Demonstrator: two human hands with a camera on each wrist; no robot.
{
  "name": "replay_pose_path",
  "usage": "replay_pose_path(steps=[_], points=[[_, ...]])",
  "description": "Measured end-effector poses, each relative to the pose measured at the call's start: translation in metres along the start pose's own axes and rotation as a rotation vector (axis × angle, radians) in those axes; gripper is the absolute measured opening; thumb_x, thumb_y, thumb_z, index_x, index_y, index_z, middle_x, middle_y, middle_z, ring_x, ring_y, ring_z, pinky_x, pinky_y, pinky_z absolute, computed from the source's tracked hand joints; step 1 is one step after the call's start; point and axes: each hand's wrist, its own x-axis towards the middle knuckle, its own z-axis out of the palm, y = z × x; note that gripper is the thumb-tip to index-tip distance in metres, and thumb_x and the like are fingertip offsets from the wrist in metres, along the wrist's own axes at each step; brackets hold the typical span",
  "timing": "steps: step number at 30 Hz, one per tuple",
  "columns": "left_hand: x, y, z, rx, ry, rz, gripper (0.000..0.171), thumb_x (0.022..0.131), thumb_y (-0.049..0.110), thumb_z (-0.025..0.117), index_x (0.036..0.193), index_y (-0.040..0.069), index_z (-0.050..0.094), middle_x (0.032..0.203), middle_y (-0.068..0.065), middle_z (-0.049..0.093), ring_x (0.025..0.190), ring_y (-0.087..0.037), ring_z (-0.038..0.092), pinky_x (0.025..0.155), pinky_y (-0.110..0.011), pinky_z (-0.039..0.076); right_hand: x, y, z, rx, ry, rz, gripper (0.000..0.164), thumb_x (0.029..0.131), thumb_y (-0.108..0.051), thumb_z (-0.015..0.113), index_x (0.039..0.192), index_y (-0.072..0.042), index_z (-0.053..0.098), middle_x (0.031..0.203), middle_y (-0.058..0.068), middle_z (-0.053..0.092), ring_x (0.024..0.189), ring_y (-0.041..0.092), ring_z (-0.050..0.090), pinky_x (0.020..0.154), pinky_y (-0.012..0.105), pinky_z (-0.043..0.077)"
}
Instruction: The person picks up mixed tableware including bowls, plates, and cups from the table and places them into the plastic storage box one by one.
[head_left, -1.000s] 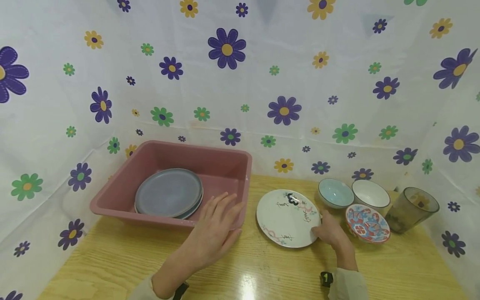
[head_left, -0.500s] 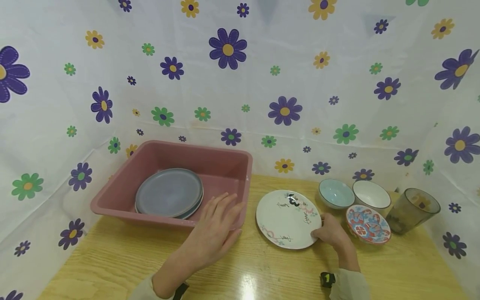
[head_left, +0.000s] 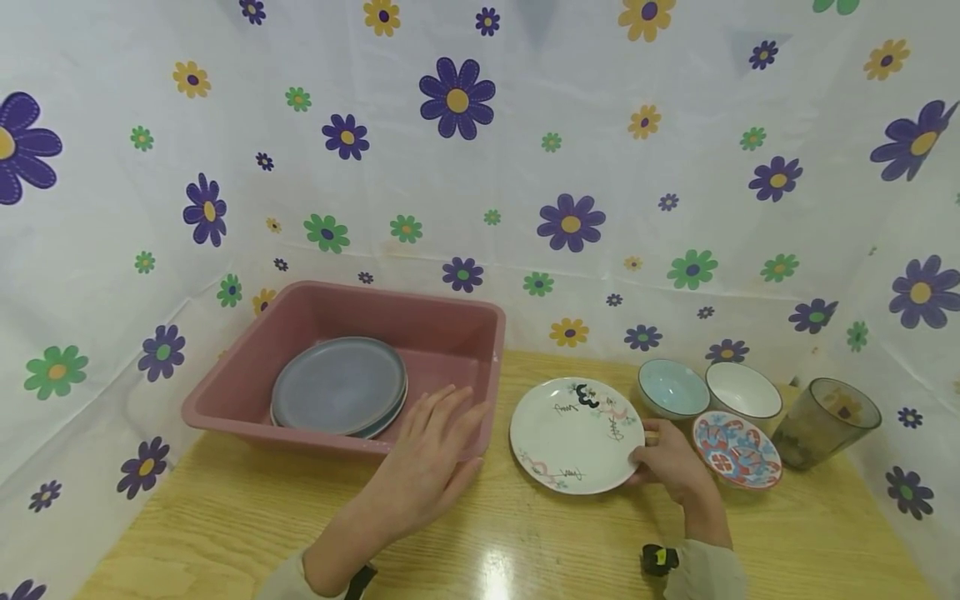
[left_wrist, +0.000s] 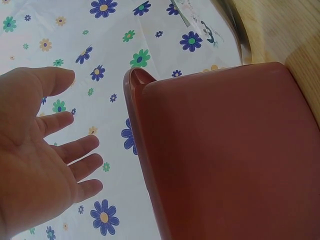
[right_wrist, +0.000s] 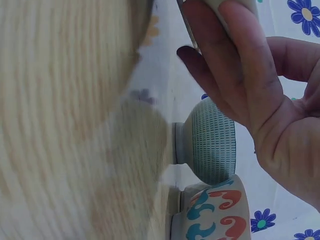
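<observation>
Head view shows a white plate [head_left: 566,433] on the wooden table [head_left: 555,542] side of the scene, its right rim pinched by the right hand [head_left: 671,462]: the thumb lies over the edge and the other fingers go beneath. Half a second ago the thumb sat lower on that rim and the plate looked flat; now the fingers reach farther under it and this edge seems slightly raised, which I take to mean the grip is firming and the plate's weight is coming onto the right hand. Whether the far edge has left the wood I cannot tell (the right wrist view catches only a pale sliver of plate above the fingers). The plate lies to the left of the right hand and to the right of the left hand [head_left: 431,458], well apart from the latter. That left hand has not moved noticeably; its fingers are extended and hold nothing, near the near wall of the pink tub [head_left: 390,317], where a grey plate [head_left: 337,383] tops a stack. Just beyond the right hand stand a blue bowl [head_left: 672,389] and a red-patterned bowl [head_left: 737,450].
</observation>
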Motion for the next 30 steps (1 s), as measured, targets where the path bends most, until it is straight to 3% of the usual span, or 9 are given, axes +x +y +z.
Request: replay_pose_path(steps=[9,30], points=[[0.000,-0.001,-0.002,0.000,-0.003,-0.005,0.059,0.090,0.024,0.066,0.142,0.008,0.044,0.142,-0.024,0.045,0.135,-0.043,0.039,0.107,-0.064,0.035,-0.003,-0.002,-0.002,0.104,-0.007,-0.028,0.067,0.088,0.011,0.048,0.145,0.018,0.013,0.114,0.034,0.058,0.070,0.022,0.070,0.059,0.032,0.060],[0.000,-0.002,0.000,-0.015,-0.035,-0.015,0.057,0.093,0.024,0.062,0.144,0.008,0.042,0.144,-0.025,0.043,0.136,-0.041,0.038,0.111,-0.060,0.033,-0.014,-0.015,-0.005,0.112,0.037,-0.066,0.068,0.086,0.011,0.048,0.146,0.018,0.016,0.120,0.040,0.055,0.069,0.022,0.070,0.060,0.034,0.060]])
